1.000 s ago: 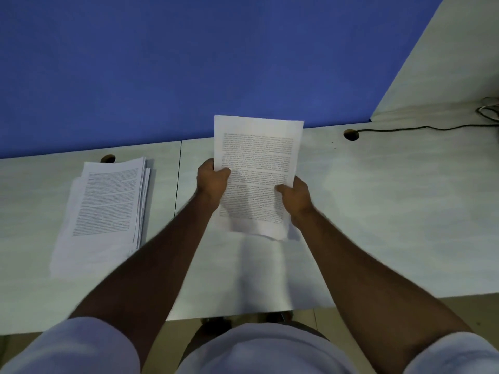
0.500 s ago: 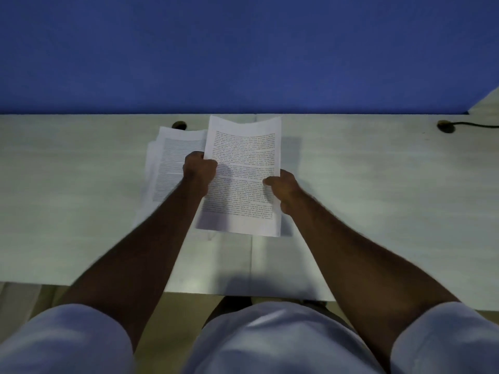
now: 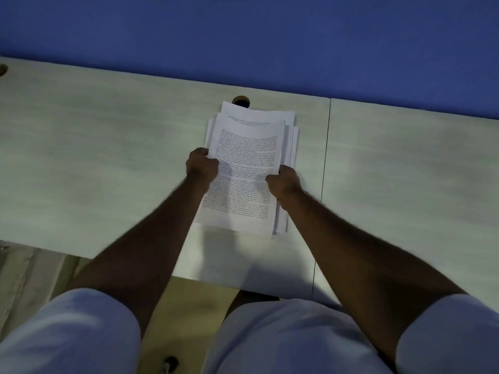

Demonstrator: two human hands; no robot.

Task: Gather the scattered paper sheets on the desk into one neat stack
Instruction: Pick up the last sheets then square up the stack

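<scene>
Pale wood-grain surface (image 3: 108,147) runs below a blue wall (image 3: 243,36), with a seam at 3 o'clock of the paper stack (image 3: 290,147) lying near the middle. Just past the stack at 12 o'clock sits a round cable hole (image 3: 241,100). Over the stack, a printed sheet (image 3: 243,168) is pinched at its 9 o'clock edge by the left hand (image 3: 202,166) and at its 3 o'clock edge by the right hand (image 3: 285,182). Stack edges are uneven, fanning out toward 3 o'clock.
</scene>
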